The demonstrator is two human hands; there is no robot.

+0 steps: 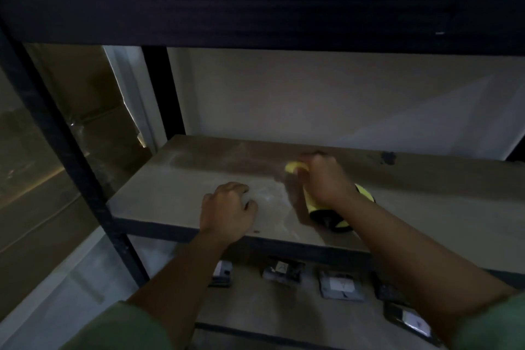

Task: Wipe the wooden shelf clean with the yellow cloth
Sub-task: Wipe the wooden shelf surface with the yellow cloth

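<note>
Sleeves: green fabric, short, ending above the elbow on both arms.
Forearms: bare from sleeve hem to wrist.
Left hand (227, 212): bare, no glove, ring or watch visible.
Right hand (324, 179): bare, no glove, ring or watch visible.

Nothing here can be read. The small dark packets (341, 288) lying on the lower shelf (270, 307), below the front edge of the wooden shelf (176, 193), carry pale labels, but the light is dim and the print on them is too blurred and too small to make out. The black and yellow band (366, 193) around the right wrist shows no letters or numbers that I can tell. No brand, sign or figure shows on the shelf frame (255, 17).
</note>
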